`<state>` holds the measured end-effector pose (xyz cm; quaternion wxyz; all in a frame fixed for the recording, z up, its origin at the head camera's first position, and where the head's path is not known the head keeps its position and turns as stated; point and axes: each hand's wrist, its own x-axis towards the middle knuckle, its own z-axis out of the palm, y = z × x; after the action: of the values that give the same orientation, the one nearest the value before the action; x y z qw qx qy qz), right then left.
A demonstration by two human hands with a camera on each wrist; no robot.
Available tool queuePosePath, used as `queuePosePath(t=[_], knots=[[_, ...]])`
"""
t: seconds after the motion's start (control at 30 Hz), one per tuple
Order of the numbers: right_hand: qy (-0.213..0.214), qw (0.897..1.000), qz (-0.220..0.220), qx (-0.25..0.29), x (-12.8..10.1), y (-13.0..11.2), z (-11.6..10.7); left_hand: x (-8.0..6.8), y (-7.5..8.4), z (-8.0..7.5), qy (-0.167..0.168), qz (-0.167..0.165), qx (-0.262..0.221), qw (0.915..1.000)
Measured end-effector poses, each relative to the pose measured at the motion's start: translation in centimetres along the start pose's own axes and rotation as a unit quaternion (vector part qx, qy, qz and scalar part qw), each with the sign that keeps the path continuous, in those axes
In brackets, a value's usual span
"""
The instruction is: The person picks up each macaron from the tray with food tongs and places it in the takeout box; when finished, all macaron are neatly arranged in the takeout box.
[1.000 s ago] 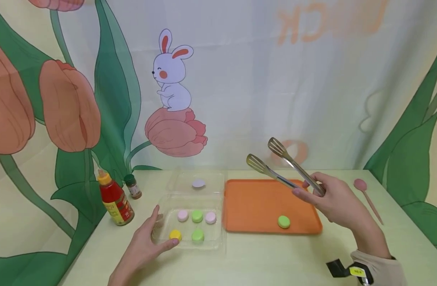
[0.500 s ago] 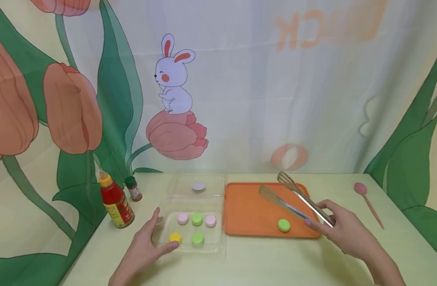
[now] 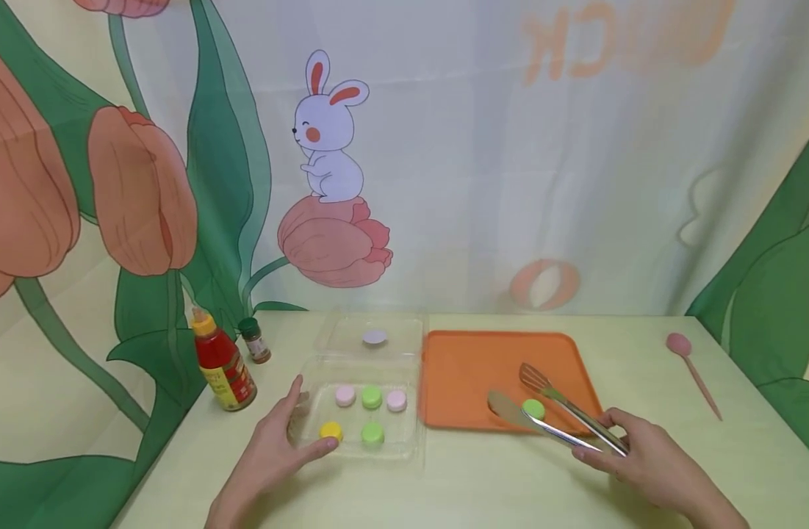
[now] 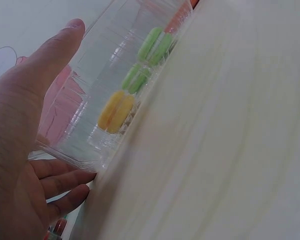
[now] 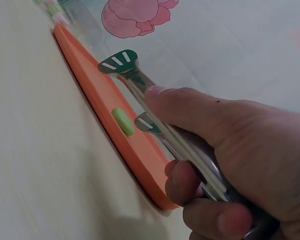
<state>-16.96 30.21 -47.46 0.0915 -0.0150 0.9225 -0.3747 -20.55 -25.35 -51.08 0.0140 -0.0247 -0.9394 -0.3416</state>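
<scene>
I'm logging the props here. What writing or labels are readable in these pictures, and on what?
Backdrop: big orange letters, mirrored and cut off by the frame edge; roughly "CK" shows, the rest unreadable.
Sauce bottle: yellow label, print too small to read.
Spice jar: label too small to read.
Nothing else carries text.

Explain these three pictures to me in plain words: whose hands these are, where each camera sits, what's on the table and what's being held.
No machine here: a person works with bare hands and wears three cameras. The wide picture comes from the head, the other two from the wrists.

The left hand rests against a clear plastic box that holds pink, green and yellow macarons. The left wrist view shows that box from close up.

The right hand grips metal tongs, their open tips either side of a green macaron on an orange tray.

Also on the table: a red sauce bottle, a small spice jar and a pink spoon.
</scene>
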Motion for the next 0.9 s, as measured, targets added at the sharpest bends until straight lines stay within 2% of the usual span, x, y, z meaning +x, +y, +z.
queuePosePath(t=[0.33, 0.63, 0.9], knots=[[0.004, 0.999, 0.013, -0.036, -0.2, 0.5, 0.0, 0.0, 0.3, -0.2, -0.004, 0.004, 0.001, 1.0000], [0.003, 0.998, 0.012, -0.055, -0.9, 1.6, -1.5, -0.3, 0.2, -0.1, -0.004, 0.007, -0.003, 1.0000], [0.007, 0.997, 0.031, -0.070, -0.7, 3.1, -2.6, -0.2, 0.3, -0.2, -0.005, 0.010, 0.002, 0.9999]])
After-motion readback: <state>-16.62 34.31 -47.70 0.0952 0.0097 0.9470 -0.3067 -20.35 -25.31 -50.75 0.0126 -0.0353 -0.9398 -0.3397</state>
